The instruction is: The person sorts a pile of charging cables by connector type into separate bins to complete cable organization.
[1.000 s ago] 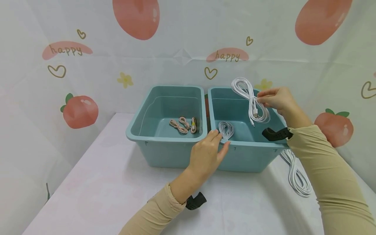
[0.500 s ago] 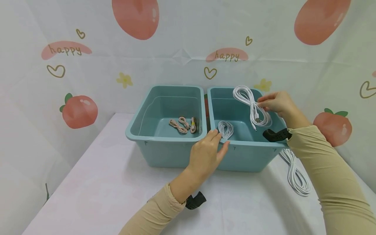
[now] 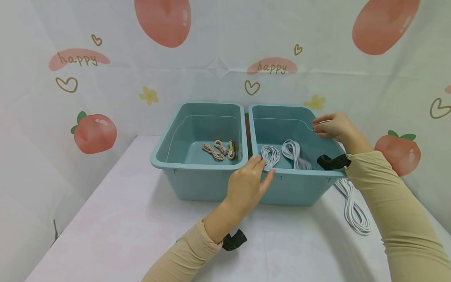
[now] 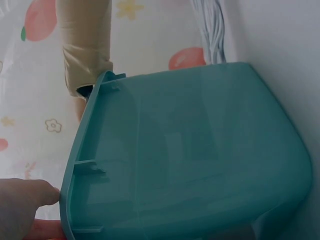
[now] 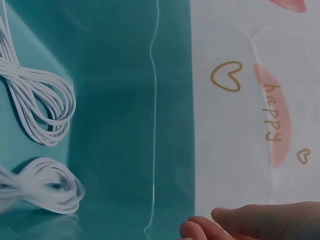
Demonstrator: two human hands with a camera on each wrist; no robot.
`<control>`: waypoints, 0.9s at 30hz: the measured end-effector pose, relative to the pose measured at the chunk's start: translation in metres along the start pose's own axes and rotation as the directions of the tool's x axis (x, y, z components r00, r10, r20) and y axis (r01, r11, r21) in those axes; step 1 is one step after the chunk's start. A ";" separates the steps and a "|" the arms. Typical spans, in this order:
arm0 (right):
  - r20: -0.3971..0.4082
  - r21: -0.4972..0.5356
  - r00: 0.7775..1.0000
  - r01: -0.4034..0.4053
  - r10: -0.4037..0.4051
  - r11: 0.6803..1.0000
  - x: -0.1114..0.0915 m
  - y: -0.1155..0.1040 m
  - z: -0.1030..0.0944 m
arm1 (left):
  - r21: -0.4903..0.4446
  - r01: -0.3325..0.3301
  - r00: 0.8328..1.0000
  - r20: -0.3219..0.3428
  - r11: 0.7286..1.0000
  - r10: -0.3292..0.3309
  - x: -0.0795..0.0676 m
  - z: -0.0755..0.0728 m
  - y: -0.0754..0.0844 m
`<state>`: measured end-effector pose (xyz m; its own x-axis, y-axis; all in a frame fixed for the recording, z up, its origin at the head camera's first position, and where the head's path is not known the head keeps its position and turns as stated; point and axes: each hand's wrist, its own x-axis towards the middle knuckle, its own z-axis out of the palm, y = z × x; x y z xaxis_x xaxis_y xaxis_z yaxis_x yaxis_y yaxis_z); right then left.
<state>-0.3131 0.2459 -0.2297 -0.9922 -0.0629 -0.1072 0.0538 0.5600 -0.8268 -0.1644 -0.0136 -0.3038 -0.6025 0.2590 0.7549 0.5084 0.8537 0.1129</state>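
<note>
In the head view my left hand (image 3: 247, 184) holds the front left corner of the right teal tub (image 3: 299, 188), thumb (image 4: 49, 194) against its rim in the left wrist view. My right hand (image 3: 332, 125) hovers above that tub's right side, fingers bent loosely with nothing between them. Below it a white charging cable (image 3: 291, 150), coiled and partly blurred, is in the tub. Left of that cable lies another coiled white cable (image 3: 270, 156), well visible in the right wrist view as a tied white coil (image 5: 42, 102).
The left teal tub (image 3: 199, 167) stands beside the right one and contains three small pinkish-brown cable bundles (image 3: 213, 152). Another white cable coil (image 3: 356, 213) lies on the white table (image 3: 116, 223) right of the tubs. A printed backdrop (image 3: 211, 35) hangs behind.
My right hand has let go of the white charging cable, which has dropped from above the right tub into it. The left hand has stayed at the rim.
</note>
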 end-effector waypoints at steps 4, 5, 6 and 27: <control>0.010 -0.028 1.000 -0.001 0.001 1.000 0.000 0.001 -0.001 | 0.004 0.000 1.000 0.006 1.000 0.000 0.000 0.001 0.000; 0.009 -0.036 1.000 0.000 0.000 0.999 0.000 0.001 0.000 | 0.003 0.001 1.000 0.007 1.000 -0.001 0.000 0.001 0.000; 0.010 -0.045 1.000 0.001 -0.001 0.999 0.000 0.001 0.000 | 0.003 0.002 1.000 0.009 1.000 -0.002 0.000 0.001 0.000; 0.074 0.053 0.992 0.102 -0.106 0.993 -0.027 -0.001 -0.027 | -0.007 0.001 1.000 0.008 1.000 -0.001 0.000 0.001 0.000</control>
<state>-0.2892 0.2695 -0.2110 -0.9813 -0.1831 -0.0597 -0.0421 0.5062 -0.8614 -0.1650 -0.0131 -0.3044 -0.6079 0.2612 0.7499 0.5120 0.8508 0.1187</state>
